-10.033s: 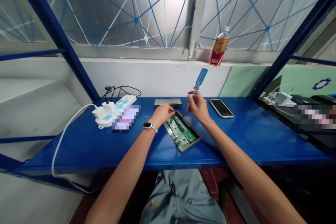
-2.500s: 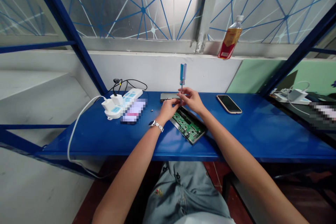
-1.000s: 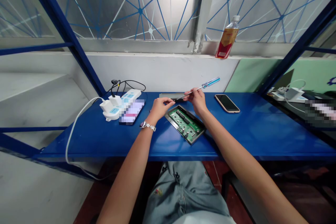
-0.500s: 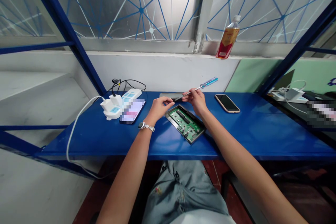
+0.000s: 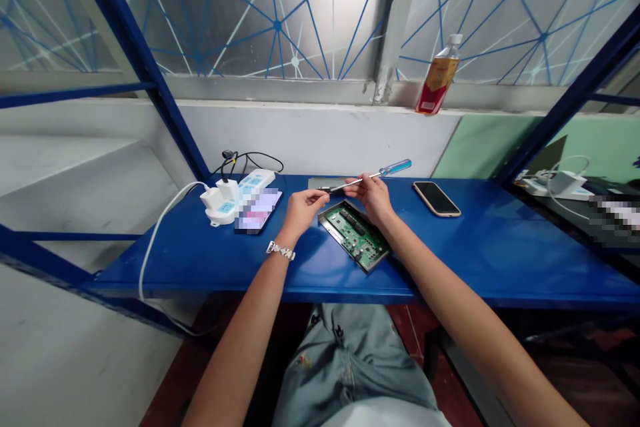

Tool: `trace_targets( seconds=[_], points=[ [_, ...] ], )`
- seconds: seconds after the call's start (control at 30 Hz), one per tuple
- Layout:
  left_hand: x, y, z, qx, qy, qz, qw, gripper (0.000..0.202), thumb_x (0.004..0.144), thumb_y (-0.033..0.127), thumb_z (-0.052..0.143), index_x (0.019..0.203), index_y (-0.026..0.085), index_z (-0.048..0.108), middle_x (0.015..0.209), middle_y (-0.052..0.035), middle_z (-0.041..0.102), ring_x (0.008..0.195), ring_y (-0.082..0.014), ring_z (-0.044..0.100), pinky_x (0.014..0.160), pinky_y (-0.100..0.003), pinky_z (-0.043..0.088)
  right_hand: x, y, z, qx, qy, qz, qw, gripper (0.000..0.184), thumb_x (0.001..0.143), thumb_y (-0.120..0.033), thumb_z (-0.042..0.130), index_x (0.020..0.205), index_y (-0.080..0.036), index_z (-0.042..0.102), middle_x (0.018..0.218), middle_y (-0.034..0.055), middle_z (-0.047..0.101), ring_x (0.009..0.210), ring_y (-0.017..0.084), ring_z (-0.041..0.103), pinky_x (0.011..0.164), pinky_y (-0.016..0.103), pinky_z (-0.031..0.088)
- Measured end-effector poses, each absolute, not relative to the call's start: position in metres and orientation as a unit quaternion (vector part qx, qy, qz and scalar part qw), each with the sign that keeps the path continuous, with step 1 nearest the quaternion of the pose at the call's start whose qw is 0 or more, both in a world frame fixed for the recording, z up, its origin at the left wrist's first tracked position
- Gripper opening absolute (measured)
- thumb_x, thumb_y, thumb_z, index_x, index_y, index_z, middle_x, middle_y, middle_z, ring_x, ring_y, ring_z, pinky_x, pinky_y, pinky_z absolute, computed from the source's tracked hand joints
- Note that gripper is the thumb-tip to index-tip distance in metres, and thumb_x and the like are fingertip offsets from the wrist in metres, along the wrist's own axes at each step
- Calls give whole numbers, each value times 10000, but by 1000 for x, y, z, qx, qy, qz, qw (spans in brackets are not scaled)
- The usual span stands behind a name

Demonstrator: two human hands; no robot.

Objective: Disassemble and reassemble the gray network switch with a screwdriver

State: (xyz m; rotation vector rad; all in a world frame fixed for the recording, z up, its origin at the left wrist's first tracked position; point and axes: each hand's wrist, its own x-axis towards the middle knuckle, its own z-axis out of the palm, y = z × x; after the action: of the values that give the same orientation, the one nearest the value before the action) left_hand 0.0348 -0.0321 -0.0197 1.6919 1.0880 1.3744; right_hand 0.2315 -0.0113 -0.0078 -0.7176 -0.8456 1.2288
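My right hand [image 5: 371, 195] grips the metal shaft of a blue-handled screwdriver [image 5: 395, 167], held nearly level above the blue bench [image 5: 475, 253] with its tip pointing left. My left hand [image 5: 303, 207] pinches at that tip; what sits between its fingers is too small to name. Just below both hands lies an open grey case with a green circuit board [image 5: 356, 235] inside. A grey metal cover plate [image 5: 320, 182] lies behind the hands against the wall.
A white power strip [image 5: 235, 197] with plugs and cables sits at the left. Beside the strip is a blurred flat item [image 5: 259, 209]. A phone [image 5: 437, 198] lies face up to the right. A drink bottle [image 5: 439, 75] stands on the window ledge. Blue frame posts flank the bench.
The screwdriver, upright over the board 2.5 s ago, has been lifted and tipped level. My left hand left the board and now pinches at its tip.
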Motion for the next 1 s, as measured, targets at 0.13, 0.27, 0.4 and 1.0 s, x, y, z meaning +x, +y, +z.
trace_targets(
  seconds=[0.13,0.27,0.4,1.0],
  points=[
    [35,-31,-21,651,436,525,333,269,793,381,768,923,146,778,879,-108,790,812,-210,737,796,-342,585,231,-12,-10,-319,-372,551,675,164,987,-311,588,882,-225,496,759,36,781,630,167,756,609,277,648],
    [34,-30,-22,646,459,519,321,326,730,403,835,916,143,767,870,-112,784,799,-207,728,794,-348,589,229,-13,-12,-317,-391,548,668,210,981,-361,617,878,-232,488,769,32,784,634,169,756,629,290,653],
    [37,-29,-23,626,446,525,364,329,750,390,814,947,131,765,882,-121,788,801,-210,734,782,-344,590,225,-15,-12,-311,-403,556,657,205,981,-360,615,878,-230,494,790,37,790,642,168,759,642,288,654],
    [-43,-27,-29,807,520,278,37,276,876,134,534,937,215,791,985,-116,696,983,-286,646,937,-416,510,236,-12,-4,-345,-353,538,683,108,962,-234,529,858,-217,509,736,44,769,583,152,736,570,238,625]
  ],
)
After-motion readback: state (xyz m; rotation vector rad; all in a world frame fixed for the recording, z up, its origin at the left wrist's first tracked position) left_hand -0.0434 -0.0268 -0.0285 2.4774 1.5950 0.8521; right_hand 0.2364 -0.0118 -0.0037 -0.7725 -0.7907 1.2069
